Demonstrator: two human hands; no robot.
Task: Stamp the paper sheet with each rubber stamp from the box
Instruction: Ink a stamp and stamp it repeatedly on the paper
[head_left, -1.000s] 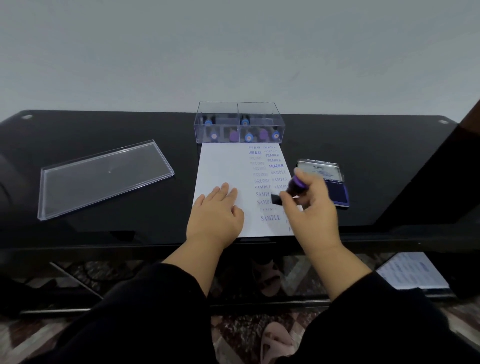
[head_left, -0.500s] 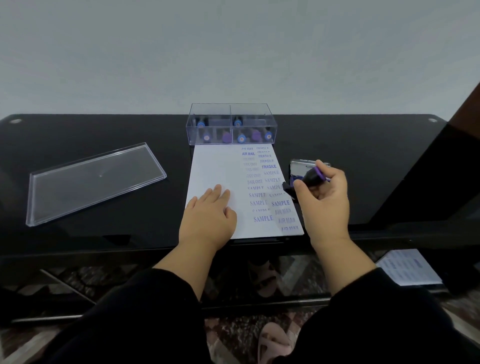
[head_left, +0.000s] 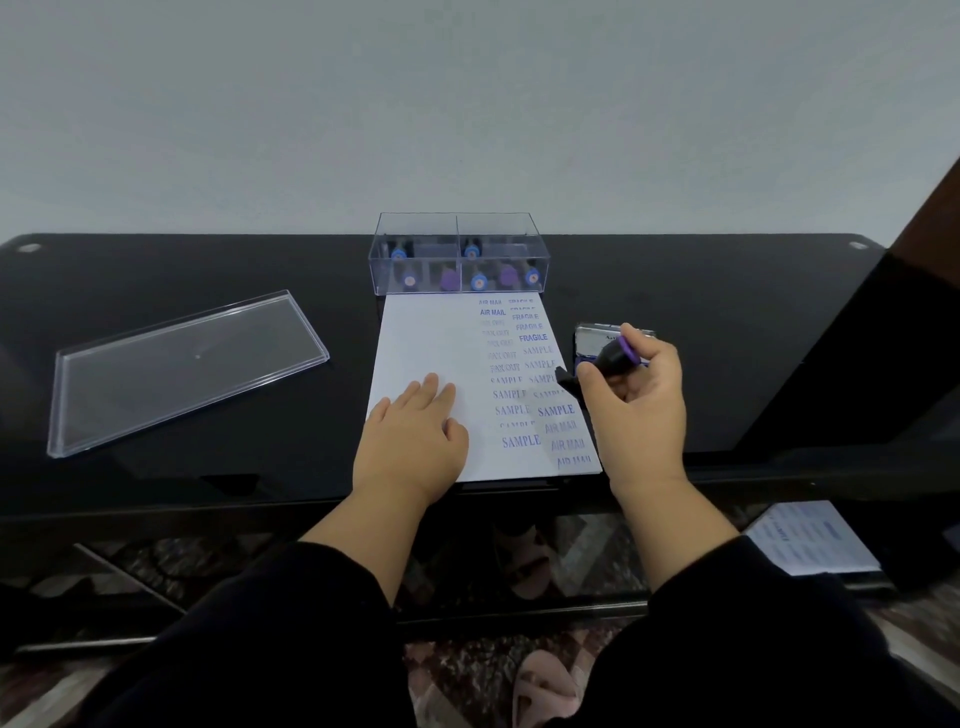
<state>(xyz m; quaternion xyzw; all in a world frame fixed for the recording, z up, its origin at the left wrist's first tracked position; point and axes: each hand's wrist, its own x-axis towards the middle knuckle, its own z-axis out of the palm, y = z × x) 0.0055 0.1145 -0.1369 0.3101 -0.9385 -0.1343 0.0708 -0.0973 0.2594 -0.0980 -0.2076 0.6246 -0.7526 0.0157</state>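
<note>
A white paper sheet lies on the black table, its right half covered with blue prints reading AIR MAIL, FRAGILE and SAMPLE. My left hand rests flat on the sheet's lower left part. My right hand grips a black and purple rubber stamp, tilted, at the sheet's right edge just in front of the ink pad. A clear plastic box with several blue and purple stamps stands at the sheet's far end.
The box's clear lid lies on the table to the left. A printed sheet lies on a lower shelf at the right. The table's front edge runs just below my wrists. A dark upright object stands at the far right.
My right hand carried the stamp from over the sheet's lower right to the ink pad side and now holds it there. The left hand stayed flat on the paper.
</note>
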